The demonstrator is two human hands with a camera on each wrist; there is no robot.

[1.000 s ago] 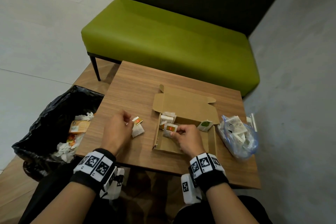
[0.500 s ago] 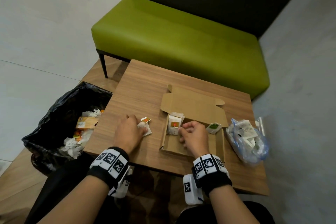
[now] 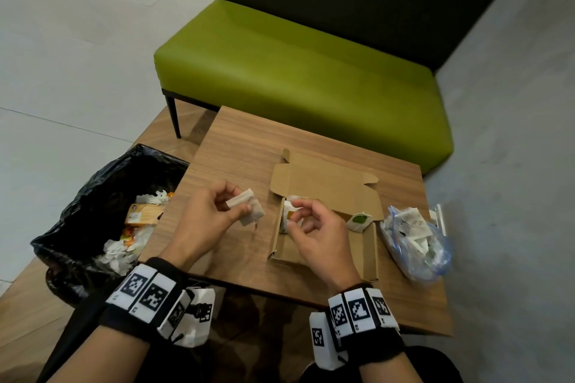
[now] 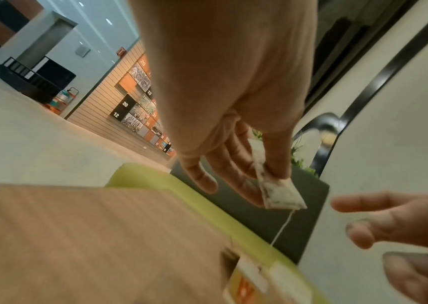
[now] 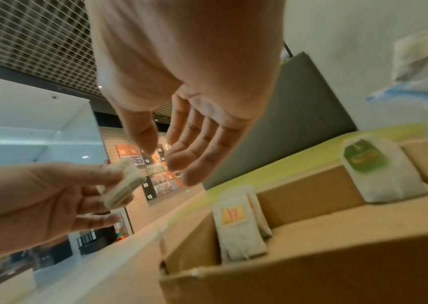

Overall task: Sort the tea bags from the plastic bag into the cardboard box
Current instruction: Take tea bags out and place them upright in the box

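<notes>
My left hand [image 3: 231, 210] is lifted over the wooden table, left of the cardboard box [image 3: 364, 255]. It pinches a white tea bag [image 3: 249, 211] between thumb and fingers. In the left wrist view a string hangs from that tea bag [image 4: 277, 191]. My right hand [image 3: 298, 218] hovers empty over the box's left end with relaxed fingers [image 5: 189, 174]. Orange-tagged tea bags [image 5: 236, 226] stand inside the box at its left end. A green-tagged tea bag [image 3: 359, 221] leans at the far right. The clear plastic bag [image 3: 417, 242] with more tea bags lies right of the box.
A bin with a black liner [image 3: 93, 211] holding wrappers stands at the table's left edge. A green bench [image 3: 295, 78] runs behind the table [image 3: 249, 146]. A grey wall is close on the right. The box lid [image 3: 326, 186] lies open toward the bench.
My left hand picked the tea bag up from the table and raised it. My right hand let go of the orange-tagged tea bag in the box and lifted away with relaxed fingers.
</notes>
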